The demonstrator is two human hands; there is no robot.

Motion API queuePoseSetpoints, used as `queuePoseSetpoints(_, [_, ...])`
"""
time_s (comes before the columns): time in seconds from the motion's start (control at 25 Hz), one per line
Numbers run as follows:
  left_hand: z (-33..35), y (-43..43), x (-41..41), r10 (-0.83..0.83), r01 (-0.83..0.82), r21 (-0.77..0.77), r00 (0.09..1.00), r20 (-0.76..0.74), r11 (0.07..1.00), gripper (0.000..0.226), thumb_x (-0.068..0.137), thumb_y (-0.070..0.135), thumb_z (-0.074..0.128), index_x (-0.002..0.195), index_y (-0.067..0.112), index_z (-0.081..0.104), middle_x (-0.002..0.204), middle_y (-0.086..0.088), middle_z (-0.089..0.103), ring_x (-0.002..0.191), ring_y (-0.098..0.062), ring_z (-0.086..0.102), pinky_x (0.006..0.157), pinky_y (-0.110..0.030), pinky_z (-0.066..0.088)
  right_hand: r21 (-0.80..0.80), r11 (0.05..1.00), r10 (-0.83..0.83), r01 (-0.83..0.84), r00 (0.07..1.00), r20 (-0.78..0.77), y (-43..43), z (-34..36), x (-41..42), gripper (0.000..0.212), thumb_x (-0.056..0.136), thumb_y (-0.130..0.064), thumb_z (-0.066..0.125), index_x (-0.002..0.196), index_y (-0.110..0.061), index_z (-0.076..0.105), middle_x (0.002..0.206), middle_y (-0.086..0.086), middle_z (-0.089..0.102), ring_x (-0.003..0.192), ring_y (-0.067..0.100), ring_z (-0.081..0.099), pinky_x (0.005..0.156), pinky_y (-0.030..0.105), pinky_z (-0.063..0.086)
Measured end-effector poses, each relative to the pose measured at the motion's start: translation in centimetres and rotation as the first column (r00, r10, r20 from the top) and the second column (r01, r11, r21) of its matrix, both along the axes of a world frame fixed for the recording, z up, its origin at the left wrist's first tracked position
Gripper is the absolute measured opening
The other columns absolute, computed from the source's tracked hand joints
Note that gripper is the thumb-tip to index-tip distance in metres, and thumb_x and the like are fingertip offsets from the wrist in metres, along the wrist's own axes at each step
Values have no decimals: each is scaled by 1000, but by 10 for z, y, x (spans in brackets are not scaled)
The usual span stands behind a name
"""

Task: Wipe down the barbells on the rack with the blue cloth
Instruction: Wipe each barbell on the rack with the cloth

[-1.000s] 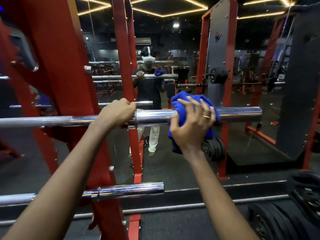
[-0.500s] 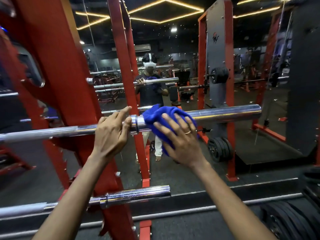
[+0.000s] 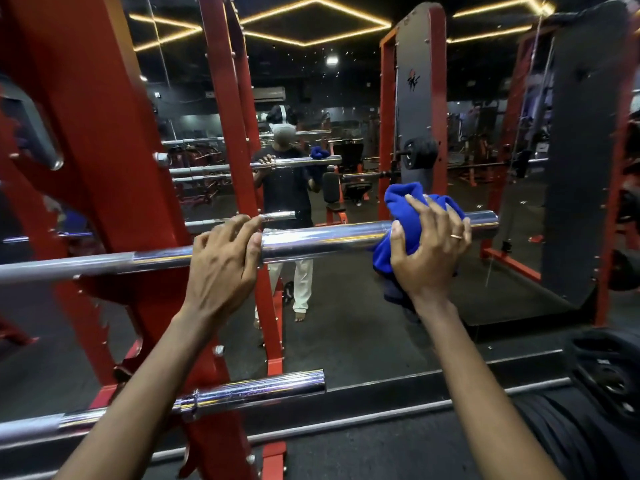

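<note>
The upper barbell is glossy chromed metal, the blue cloth soft and matt, the rack red-painted metal.

Room along the upper bar

The upper barbell shows bare chrome between the left hand and the blue cloth, with only a short stub free past the cloth. The red rack upright blocks the left; the lower barbell lies well below.
</note>
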State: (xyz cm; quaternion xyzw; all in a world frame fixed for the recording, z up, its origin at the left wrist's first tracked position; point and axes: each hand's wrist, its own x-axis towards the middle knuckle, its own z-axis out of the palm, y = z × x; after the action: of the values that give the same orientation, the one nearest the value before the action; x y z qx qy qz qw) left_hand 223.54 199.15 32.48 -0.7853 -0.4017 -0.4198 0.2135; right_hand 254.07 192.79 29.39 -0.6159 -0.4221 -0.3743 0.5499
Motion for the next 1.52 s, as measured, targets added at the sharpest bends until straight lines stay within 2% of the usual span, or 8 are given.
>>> queuePoseSetpoints(0.2, [31, 2, 9, 89, -89, 11, 981, -172, 996, 45, 105, 31, 29, 89, 11, 67, 80, -13, 66, 79, -35, 58, 72, -44, 43, 19, 997, -76, 77, 996, -44, -6, 9, 38, 44, 93, -45, 56, 129, -22, 66, 135, 2, 64, 130, 29, 55, 116, 55, 32])
queuePoseSetpoints(0.4, [81, 18, 23, 35, -179, -695, 976, -216, 696, 35, 106, 27, 37, 101, 7, 66, 105, -14, 62, 102, -37, 59, 84, -38, 44, 4, 996, -85, 91, 950, -300, -3, 20, 26, 48, 91, -45, 54, 130, -22, 66, 142, 0, 61, 142, 30, 44, 121, 56, 24])
queuePoseSetpoints(0.48, [84, 25, 21, -28, -109, -775, 986, -162, 623, 32, 107, 22, 38, 106, 7, 67, 118, -16, 65, 112, -36, 60, 92, -36, 44, 14, 997, -63, 71, 949, -309, -2, 19, 8, 48, 90, -45, 54, 130, -23, 66, 143, -1, 61, 144, 31, 41, 121, 56, 22])
queuePoseSetpoints(0.6, [55, 18, 12, 48, 56, -544, 983, 175, 837, 52, 108, 46, 26, 112, 18, 70, 111, -15, 70, 107, -37, 63, 91, -44, 45, 15, 1000, -6, 10, 971, -240, 3, 8, -41, 44, 90, -43, 58, 130, -24, 66, 143, -1, 60, 144, 31, 41, 122, 57, 21])
queuePoseSetpoints(0.72, [6, -5, -2, 15, -7, -63, 992, 129, 998, 50, 108, 40, 20, 123, 26, 65, 104, -4, 71, 99, -31, 64, 87, -44, 39, -42, 993, 110, -112, 993, -38, 12, -6, -103, 44, 94, -46, 61, 135, -28, 64, 146, -3, 56, 143, 30, 42, 123, 57, 20])
queuePoseSetpoints(1.04, [-13, 1, -9, -14, 15, -12, 997, 79, 1000, 48, 107, 44, 26, 147, 29, 48, 114, -2, 64, 102, -25, 55, 97, -43, 33, -79, 984, 179, -161, 887, 427, 26, -30, -94, 56, 92, -48, 70, 145, -34, 57, 152, -2, 53, 143, 24, 43, 119, 53, 29])
queuePoseSetpoints(1.2, [-18, 6, -16, 46, -46, 16, 999, -24, 999, 50, 104, 50, 33, 149, 30, 44, 142, -4, 52, 112, -27, 55, 100, -43, 34, -17, 997, 80, -78, 979, 188, 12, -27, -35, 57, 97, -55, 57, 146, -25, 54, 153, 3, 51, 145, 29, 40, 122, 52, 26])
queuePoseSetpoints(1.52, [21, -15, 9, 153, -159, -82, 985, -78, 984, 39, 107, 39, 19, 103, 20, 53, 88, -10, 66, 85, -34, 59, 75, -45, 43, -20, 998, 51, -51, 998, -31, 13, 2, -73, 44, 89, -45, 62, 130, -29, 65, 139, -3, 60, 138, 28, 47, 121, 56, 22])
